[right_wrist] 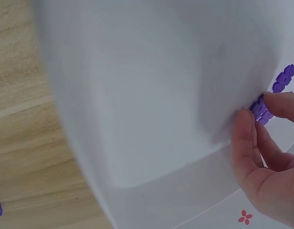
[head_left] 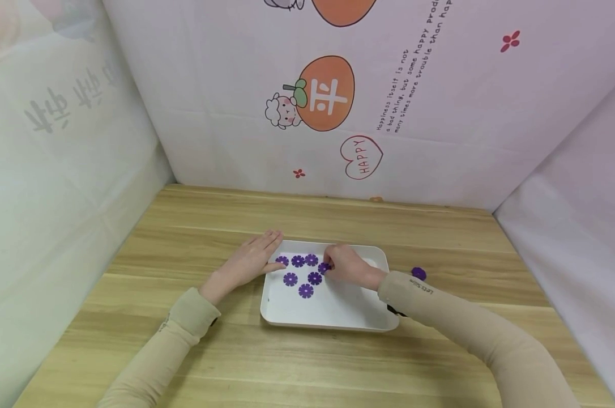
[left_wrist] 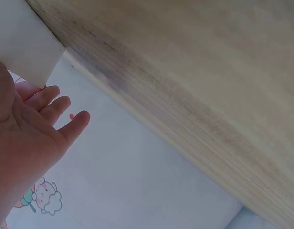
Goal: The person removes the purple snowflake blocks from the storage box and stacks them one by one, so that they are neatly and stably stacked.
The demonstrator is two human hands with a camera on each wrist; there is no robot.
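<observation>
A white rectangular tray (head_left: pixel 338 310) lies on the wooden table, holding several purple notched snowflake discs (head_left: pixel 306 290) in its left half. At the tray's far left corner rests my left hand (head_left: pixel 253 258), its fingers straight over the rim and the thumb reaching inside beside a disc (head_left: pixel 282 261). In the left wrist view, that hand (left_wrist: pixel 35 114) is against the tray's corner (left_wrist: pixel 30 45). My right hand (head_left: pixel 348 265) pinches one purple snowflake disc (right_wrist: pixel 261 110) between thumb and fingertips, low over the tray floor, right of the other discs.
Another purple snowflake disc (head_left: pixel 418 273) lies on the table (head_left: pixel 226 362) outside the tray, to the right. A printed white cloth (head_left: pixel 226 113) hangs behind the table's far edge, and pale cloth walls (head_left: pixel 583 187) stand on both sides.
</observation>
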